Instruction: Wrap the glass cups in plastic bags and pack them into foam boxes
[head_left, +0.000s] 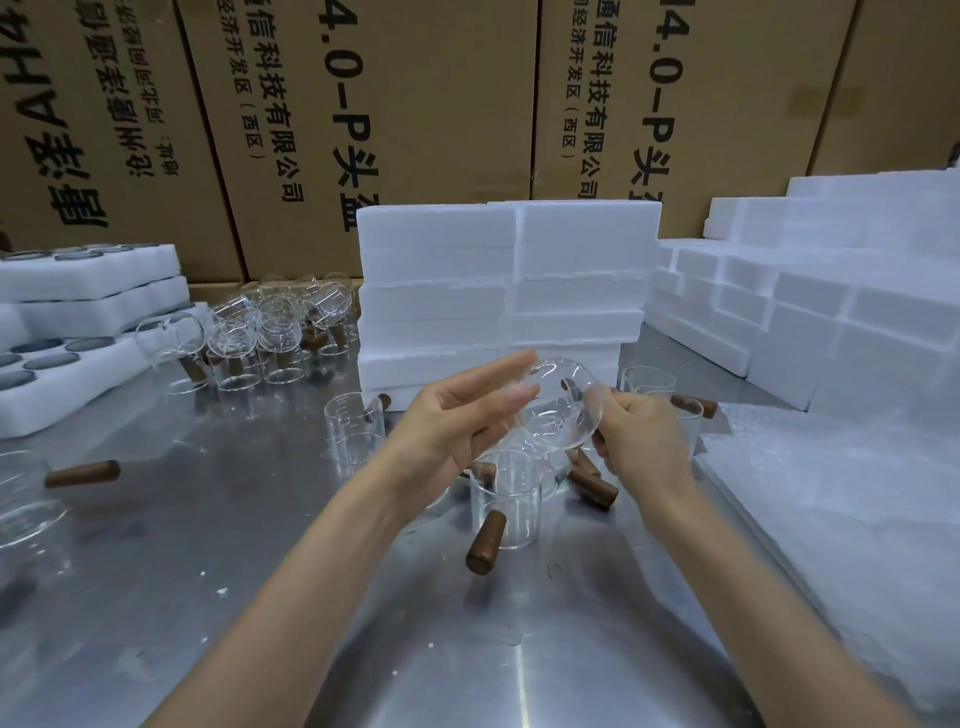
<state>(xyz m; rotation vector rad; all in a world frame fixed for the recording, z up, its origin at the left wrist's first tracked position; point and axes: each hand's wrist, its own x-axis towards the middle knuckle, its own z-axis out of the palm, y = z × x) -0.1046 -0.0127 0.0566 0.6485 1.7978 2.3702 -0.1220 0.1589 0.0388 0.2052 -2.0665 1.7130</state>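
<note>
Glass cup (563, 410) tilted in right hand's (641, 439) grip, left hand (457, 415) beside.

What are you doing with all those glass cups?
A person is packing glass cups with wooden handles. The right hand holds one cup up over the metal table, and the left hand is open beside it. More cups stand below. White foam boxes are stacked behind.

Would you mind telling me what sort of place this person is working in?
Probably a packing area in a warehouse or small factory: stacked foam boxes, large printed cardboard cartons along the back, and many glass cups on a metal table.
</note>
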